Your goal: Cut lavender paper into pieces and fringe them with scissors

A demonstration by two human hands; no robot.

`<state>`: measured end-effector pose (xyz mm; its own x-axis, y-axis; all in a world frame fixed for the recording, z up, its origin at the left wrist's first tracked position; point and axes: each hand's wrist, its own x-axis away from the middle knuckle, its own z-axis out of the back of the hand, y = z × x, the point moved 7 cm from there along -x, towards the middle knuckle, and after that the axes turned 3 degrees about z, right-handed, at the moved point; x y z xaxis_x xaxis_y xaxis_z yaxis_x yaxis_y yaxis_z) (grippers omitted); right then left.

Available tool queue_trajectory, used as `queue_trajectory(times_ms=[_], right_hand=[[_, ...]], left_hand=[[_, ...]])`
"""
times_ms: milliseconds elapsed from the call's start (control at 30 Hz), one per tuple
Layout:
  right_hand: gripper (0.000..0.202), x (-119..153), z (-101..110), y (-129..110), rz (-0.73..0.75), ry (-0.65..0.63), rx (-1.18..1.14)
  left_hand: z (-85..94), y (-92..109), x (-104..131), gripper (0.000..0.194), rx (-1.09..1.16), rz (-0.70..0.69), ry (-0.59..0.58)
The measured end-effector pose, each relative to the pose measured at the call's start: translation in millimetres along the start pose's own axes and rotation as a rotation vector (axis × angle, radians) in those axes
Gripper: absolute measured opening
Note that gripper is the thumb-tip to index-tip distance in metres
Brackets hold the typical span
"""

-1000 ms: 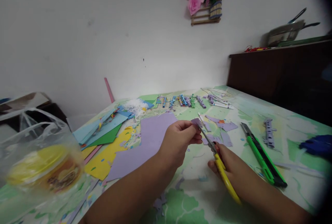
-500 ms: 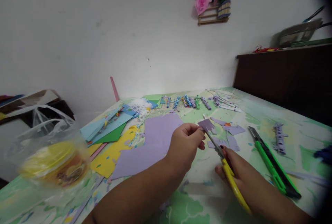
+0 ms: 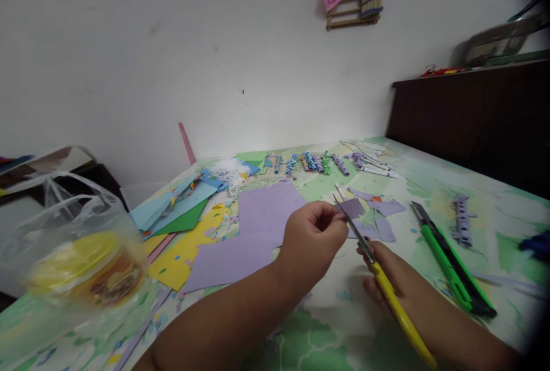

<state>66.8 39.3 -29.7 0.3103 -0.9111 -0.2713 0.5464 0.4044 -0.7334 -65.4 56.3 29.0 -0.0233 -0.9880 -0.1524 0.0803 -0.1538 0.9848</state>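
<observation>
My left hand (image 3: 315,236) pinches a small dark purple piece of paper (image 3: 353,208) between thumb and finger, in the middle of the view. My right hand (image 3: 393,273) is closed around the yellow handles of a pair of scissors (image 3: 365,248). The blades point up and left and cross by the paper at my left fingertips. Whether the blades are parted is hard to make out. Purple paper scraps (image 3: 384,226) lie on the table just beyond. Left of my left hand are larger purple sheets (image 3: 268,210).
A green utility knife (image 3: 451,262) lies right of my right hand, blade out. Beyond it rests a purple paper tube with holes (image 3: 463,221). Several decorated paper rolls (image 3: 309,161) line the back. A plastic bag with a yellow-lidded tub (image 3: 86,270) stands at left.
My left hand has shifted slightly right with the purple paper, which is now turned and partly behind the blades. My right hand and the scissors have moved slightly right. The view has tilted a little.
</observation>
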Motion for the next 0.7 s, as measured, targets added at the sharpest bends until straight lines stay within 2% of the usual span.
queue_trajectory(times_ms=[100,267,700], right_hand=[[0.042,2.5,-6.0,0.8,0.026,-0.06,-0.016],[0.04,4.4,-14.0,4.3,0.034,-0.109,-0.012],[0.031,4.1,-15.3,3.2,0.032,-0.052,-0.093]], left_hand=[[0.1,1.2,1.5,0.01,-0.036,-0.033,-0.005],[-1.1,0.2,3.4,0.01,-0.061,-0.06,-0.015],[-2.8,3.6,5.7,0.017,-0.055,-0.04,-0.022]])
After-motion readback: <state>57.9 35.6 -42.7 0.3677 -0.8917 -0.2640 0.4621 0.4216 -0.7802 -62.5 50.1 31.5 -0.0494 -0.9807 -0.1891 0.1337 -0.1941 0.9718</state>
